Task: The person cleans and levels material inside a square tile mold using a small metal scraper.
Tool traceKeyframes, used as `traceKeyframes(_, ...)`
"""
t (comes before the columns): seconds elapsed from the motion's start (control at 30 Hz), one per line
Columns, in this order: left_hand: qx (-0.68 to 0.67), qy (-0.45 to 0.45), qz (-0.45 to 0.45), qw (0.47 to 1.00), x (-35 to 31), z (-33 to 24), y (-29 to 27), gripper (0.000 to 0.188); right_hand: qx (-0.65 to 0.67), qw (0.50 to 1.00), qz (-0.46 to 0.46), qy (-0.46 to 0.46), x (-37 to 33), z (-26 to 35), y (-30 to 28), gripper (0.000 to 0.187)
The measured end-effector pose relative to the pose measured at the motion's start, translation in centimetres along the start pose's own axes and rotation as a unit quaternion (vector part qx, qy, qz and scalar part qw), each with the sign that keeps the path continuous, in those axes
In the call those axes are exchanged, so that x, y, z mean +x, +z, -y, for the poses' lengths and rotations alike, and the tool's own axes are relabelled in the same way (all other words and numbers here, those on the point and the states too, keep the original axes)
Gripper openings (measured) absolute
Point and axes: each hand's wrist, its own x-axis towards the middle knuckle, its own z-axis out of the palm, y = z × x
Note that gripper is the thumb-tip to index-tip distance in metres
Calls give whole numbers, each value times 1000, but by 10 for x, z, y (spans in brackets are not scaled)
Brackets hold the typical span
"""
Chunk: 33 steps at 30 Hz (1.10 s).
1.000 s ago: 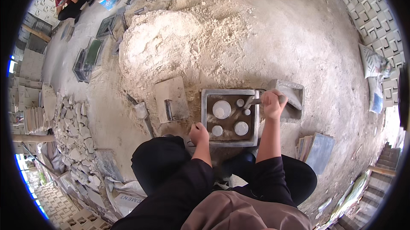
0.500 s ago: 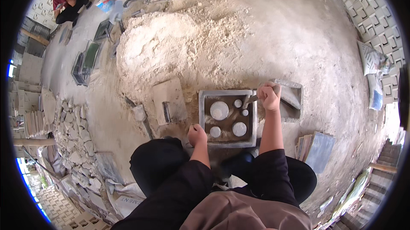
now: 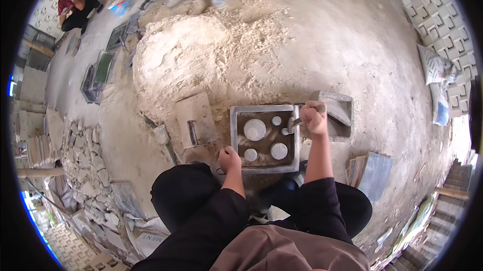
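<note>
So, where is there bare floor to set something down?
Widest: between the powder heap and the sacks at right. Smaller: between the rubble and the grey tool. Crowded: around the square frame, with left hand, right hand, trough and board close.

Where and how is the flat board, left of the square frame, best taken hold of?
Best, I think, by the middle of its narrow handle, coming from above: the board appears to lie flat with the handle facing up, on its nearer half.

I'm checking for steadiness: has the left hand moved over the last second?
No, not noticeably: judged against the square grey frame, the left hand keeps its place by the lower left corner. Both drift slightly left in the picture.
</note>
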Motion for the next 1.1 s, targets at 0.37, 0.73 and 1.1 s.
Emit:
traceKeyframes(0.37,-8,-15,-14,1000,0,-7,-1,38,-23,989,-134,-56,-44,-2,17,21)
traceKeyframes(0.73,-18,5,3,1000,-1,-7,-6,38,15,944,-258,-204,-78,9,48,24)
traceKeyframes(1.1,-5,-2,-7,1000,1,-6,-6,38,6,986,-82,-147,-103,39,49,29)
